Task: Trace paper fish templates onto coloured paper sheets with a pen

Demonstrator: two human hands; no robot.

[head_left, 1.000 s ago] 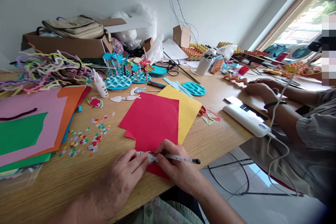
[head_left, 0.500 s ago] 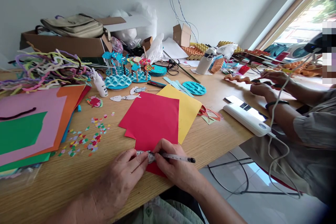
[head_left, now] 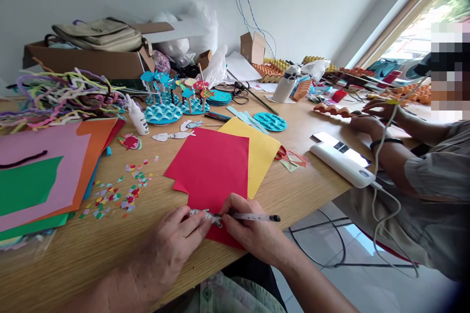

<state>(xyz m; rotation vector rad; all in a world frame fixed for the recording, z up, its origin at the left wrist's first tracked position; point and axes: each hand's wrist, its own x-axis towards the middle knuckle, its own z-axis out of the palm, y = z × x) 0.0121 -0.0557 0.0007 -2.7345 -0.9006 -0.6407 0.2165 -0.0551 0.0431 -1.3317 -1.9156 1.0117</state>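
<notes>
My right hand (head_left: 253,227) grips a pen (head_left: 257,217) with a clear barrel and dark end cap, its tip low at the red paper. The fingers of my left hand (head_left: 183,234) are bent and press a small white paper fish (head_left: 215,218) with dark markings against the red paper (head_left: 216,159). Part of the fish is covered by those fingertips. The red sheet has a stepped cut along its left side and overlaps a yellow sheet (head_left: 262,149). Beyond it lie several white fish cutouts (head_left: 183,135) with drawn lines.
Coloured paper sheets (head_left: 75,156) and confetti (head_left: 128,188) spread on the left. Behind are a glue bottle (head_left: 137,116), pipe cleaners (head_left: 66,95) and blue fish models (head_left: 163,113). Red-handled scissors (head_left: 282,152) and a white power strip (head_left: 341,164) lie right, beside another person's hands (head_left: 367,122).
My right hand and the pen have shifted slightly right, uncovering more of the paper fish's tail end. My left hand stays on the fish. The camera view has moved slightly.
</notes>
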